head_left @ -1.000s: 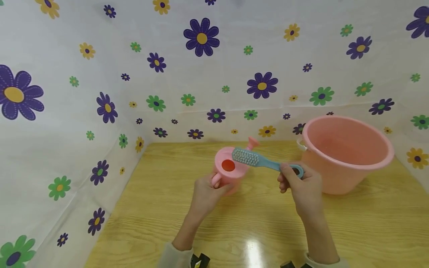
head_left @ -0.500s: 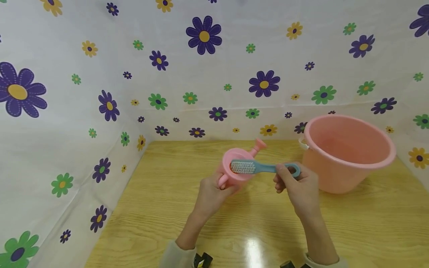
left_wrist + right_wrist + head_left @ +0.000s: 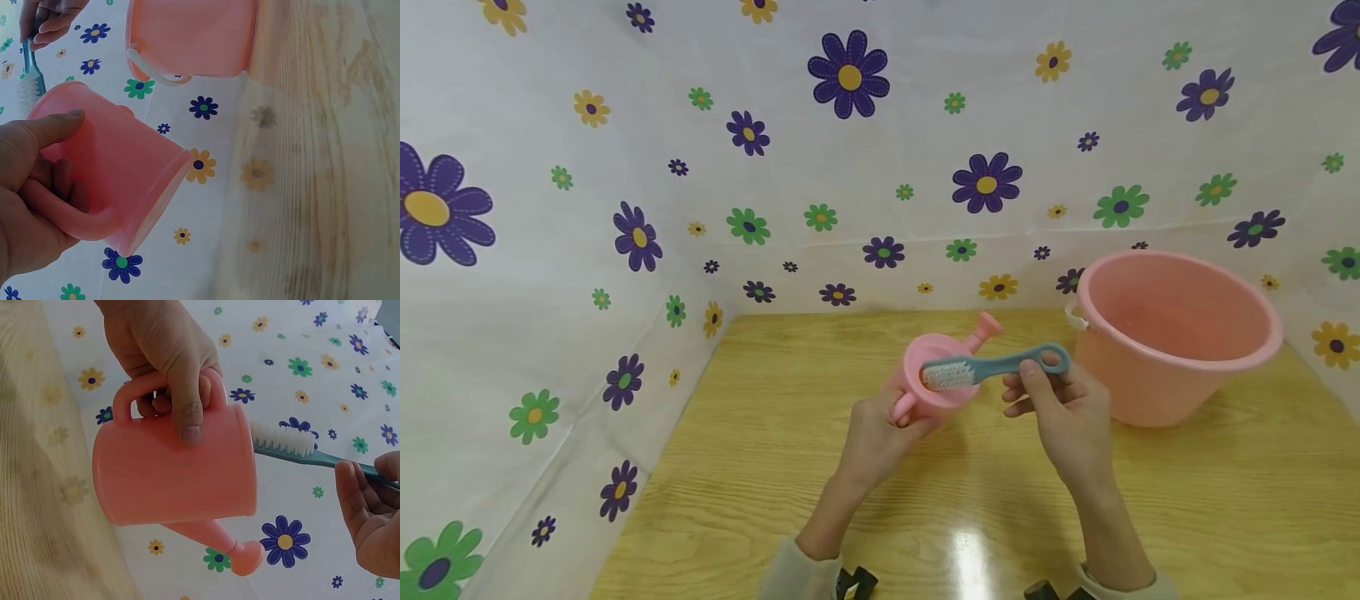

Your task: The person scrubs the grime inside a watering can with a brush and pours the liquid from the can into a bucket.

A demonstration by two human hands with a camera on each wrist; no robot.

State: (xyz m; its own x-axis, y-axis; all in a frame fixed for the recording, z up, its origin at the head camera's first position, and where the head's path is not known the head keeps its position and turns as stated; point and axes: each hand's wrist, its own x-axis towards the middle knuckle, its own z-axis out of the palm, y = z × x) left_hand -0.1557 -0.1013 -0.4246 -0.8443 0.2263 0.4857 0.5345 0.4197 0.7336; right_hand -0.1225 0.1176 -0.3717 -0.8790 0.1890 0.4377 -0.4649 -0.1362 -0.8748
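Observation:
My left hand (image 3: 880, 437) grips the pink watering can (image 3: 917, 400) by its handle, thumb along its side. The can looks lifted off the table, and its spout points to the far right. My right hand (image 3: 1075, 425) pinches the looped handle of a light blue brush (image 3: 1000, 365) with white bristles. The brush's bristled head lies across the can's top opening, partly covering it. In the right wrist view the bristles (image 3: 284, 437) sit close by the can's rim; whether they touch it I cannot tell.
A large pink bucket (image 3: 1150, 392) with a white handle joint (image 3: 1075, 317) stands on the right, just beyond my right hand. Flower-printed white sheeting (image 3: 910, 125) rises behind and to the left of the wooden table (image 3: 760, 467).
The watering can has shifted slightly to the right in my left hand. The brush head has come down from the can's far right rim to its opening, and its bristles have turned towards me.

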